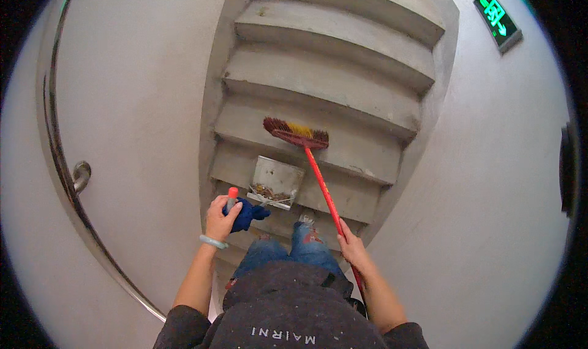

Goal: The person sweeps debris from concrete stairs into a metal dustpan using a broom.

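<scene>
My left hand [223, 218] grips an upright grey handle with an orange-red end cap [233, 193], and a dark blue cloth or glove [245, 215] is bunched against it. Just ahead, a white dustpan [278, 172] holds brown litter and rests on a step. A grey rod runs from the cloth to the pan's near edge, so the handle appears to be the dustpan's. The red stick [324, 181] of a broom is in my right hand [353, 248]. Its head [301, 134], with dark red and yellow bristles, lies over the step above the pan.
Concrete stairs [317, 66] rise ahead between two pale walls. On the left wall runs a metal handrail [57, 151] with a bracket. A lit green exit sign [496, 18] hangs at upper right. A dark object [567, 170] sits at the right rim.
</scene>
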`<action>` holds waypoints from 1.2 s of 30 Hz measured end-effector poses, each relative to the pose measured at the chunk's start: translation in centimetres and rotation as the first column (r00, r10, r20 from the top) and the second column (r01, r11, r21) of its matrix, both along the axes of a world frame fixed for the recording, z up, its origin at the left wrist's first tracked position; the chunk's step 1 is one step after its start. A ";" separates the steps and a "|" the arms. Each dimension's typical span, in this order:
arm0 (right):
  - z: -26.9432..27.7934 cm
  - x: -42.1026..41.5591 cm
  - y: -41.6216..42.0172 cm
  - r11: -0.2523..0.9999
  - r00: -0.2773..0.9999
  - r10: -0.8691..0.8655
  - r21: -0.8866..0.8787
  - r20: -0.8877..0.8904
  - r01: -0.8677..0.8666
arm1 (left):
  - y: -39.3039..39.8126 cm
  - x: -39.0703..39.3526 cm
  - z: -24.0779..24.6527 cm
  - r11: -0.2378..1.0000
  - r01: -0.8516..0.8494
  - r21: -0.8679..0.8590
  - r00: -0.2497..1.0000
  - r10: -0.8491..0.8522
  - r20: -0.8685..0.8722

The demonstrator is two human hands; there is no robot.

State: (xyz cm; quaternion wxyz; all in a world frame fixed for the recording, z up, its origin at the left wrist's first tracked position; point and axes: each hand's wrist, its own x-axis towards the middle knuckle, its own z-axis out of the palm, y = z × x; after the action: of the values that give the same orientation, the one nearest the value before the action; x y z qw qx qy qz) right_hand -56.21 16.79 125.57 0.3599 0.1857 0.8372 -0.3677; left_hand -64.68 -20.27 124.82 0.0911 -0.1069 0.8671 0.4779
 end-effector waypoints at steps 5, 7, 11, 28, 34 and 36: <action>3.0 -1.7 -1.7 0.999 0.998 0.032 -0.031 -0.051 -0.033 | 0.3 -3.7 2.7 0.997 0.016 -0.072 0.999 -0.018 -0.029; 3.0 -2.3 -0.8 0.997 0.996 0.063 -0.051 -0.064 -0.066 | 1.9 -4.4 3.2 0.996 0.004 -0.090 0.999 -0.009 -0.052; 3.8 -4.6 0.4 0.989 0.991 0.133 -0.069 -0.002 -0.133 | 4.4 -5.8 4.0 0.988 0.036 -0.152 0.994 -0.051 -0.096; -1.0 -25.2 -6.0 0.609 0.580 0.790 0.361 -0.198 -0.707 | 11.3 -5.1 1.3 0.988 0.145 -0.046 0.976 -0.151 -0.156; -2.1 -35.3 -13.4 0.478 0.470 0.870 0.496 -0.151 -0.725 | 10.0 -5.2 0.9 0.988 0.153 -0.032 0.976 -0.156 -0.150; -1.3 -35.6 -12.5 0.492 0.511 0.853 0.495 -0.107 -0.716 | 10.1 -5.1 0.6 0.988 0.152 0.001 0.977 -0.150 -0.151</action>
State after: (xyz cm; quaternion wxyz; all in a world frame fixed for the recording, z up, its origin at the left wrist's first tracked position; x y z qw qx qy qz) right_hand -91.82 4.24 124.25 0.2944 -0.2227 0.9293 -0.0106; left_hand -69.80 -10.19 125.41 0.0621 -0.0036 0.8742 0.4816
